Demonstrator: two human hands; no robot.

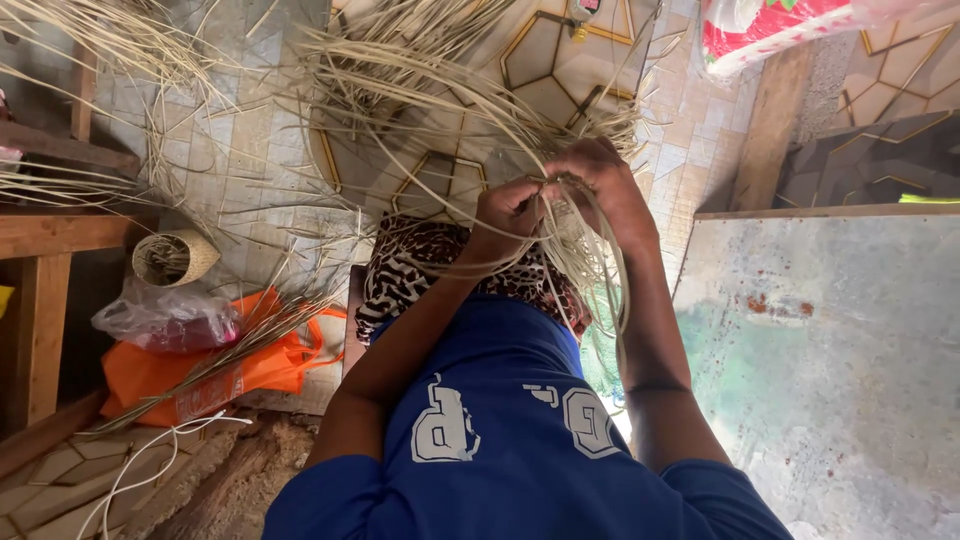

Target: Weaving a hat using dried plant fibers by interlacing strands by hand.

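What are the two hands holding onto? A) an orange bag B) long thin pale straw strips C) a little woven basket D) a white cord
B: both the left hand and the right hand are closed on a bunch of long pale straw strips that fan out over the tiled floor, while the orange bag and the small woven basket lie off to the side, untouched.

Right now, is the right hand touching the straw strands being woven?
Touching. The head view shows the right hand closed around the pale straw strands, which loop out from under its fingers.
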